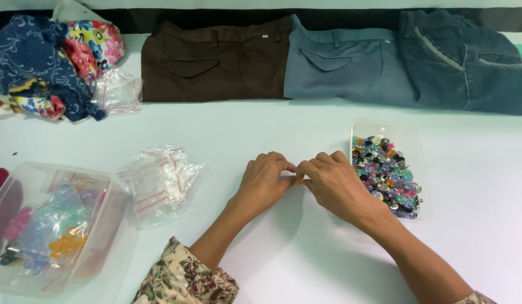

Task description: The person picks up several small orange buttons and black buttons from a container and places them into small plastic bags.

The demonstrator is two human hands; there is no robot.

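Note:
My left hand [265,181] and my right hand [334,183] meet fingertip to fingertip at the middle of the white table. Between the fingertips sits a small orange piece [299,181], pinched by both hands; most of it is hidden. Just right of my right hand stands a clear plastic tray [413,135] holding several small colourful beads or buttons [387,175]. A pile of small clear zip bags [159,181] lies to the left of my left hand.
A clear plastic tub [24,174] at the lower left holds bagged coloured pieces. Folded brown [216,62], grey-blue [342,65] and dark denim trousers [469,62] lie along the far edge. Patterned fabrics [47,65] and another clear bag [117,90] sit at the far left.

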